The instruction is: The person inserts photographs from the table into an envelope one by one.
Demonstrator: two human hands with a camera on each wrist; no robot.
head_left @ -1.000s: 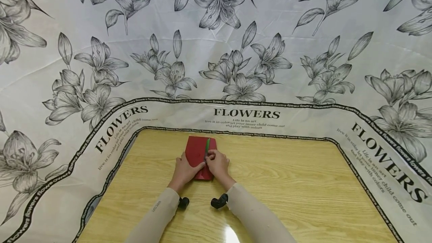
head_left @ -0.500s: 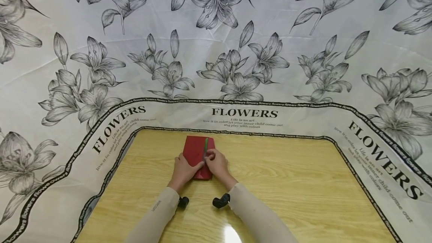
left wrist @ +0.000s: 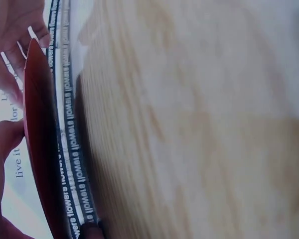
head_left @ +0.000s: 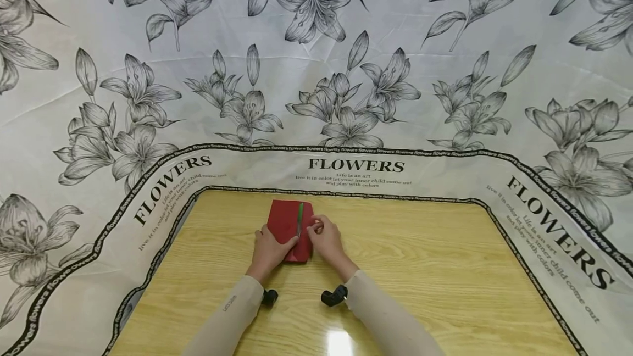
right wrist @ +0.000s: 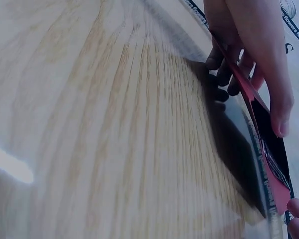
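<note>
A flat, red, envelope-like folder is held over the wooden table. Along its right part runs a narrow green strip, darker toward its lower end. My left hand grips the folder from the left, thumb on the upper face and the other fingers underneath, as the right wrist view shows. At the right edge is my right hand, fingers loosely bent and its fingertips right by the border. Seen from the right wrist, the red folder has a parted edge with a dark inside.
The wooden table extends to both sides of the hands and toward the front. A white cloth printed with flowers and lettering hangs behind the table and along its sides. Black wrist cameras sit by both cuffs.
My right hand has moved rightward, off the green strip to the folder's right edge, and more of the strip shows. My left hand keeps its grip on the folder.
</note>
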